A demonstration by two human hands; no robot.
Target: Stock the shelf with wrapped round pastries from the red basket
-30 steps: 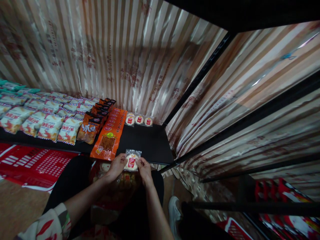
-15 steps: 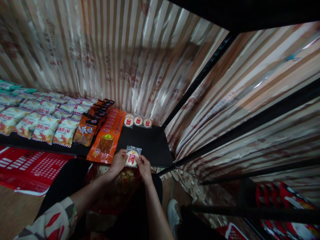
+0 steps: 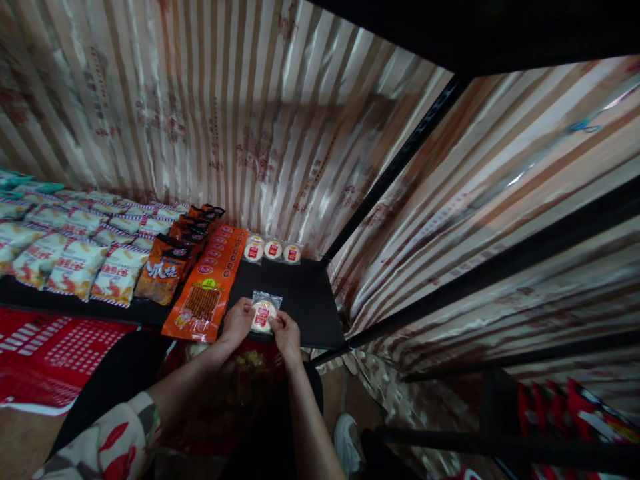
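Observation:
My left hand (image 3: 237, 321) and my right hand (image 3: 285, 331) each pinch a side of a small clear packet with a round pale cake and a red label (image 3: 263, 313). The packet sits at the front edge of a black shelf (image 3: 305, 300), just right of a long orange snack packet (image 3: 206, 288). Three more round cake packets (image 3: 273, 251) lie in a row at the back of the shelf.
Rows of white and red chip bags (image 3: 75, 253) and dark orange bags (image 3: 173, 263) fill the shelf's left part. Striped shiny paper lines the back wall. A black upright post (image 3: 395, 167) bounds the shelf on the right. A red basket (image 3: 45, 353) lies lower left.
Both hands have carried the cake packet forward from just below the shelf edge onto its front part. The view has shifted slightly.

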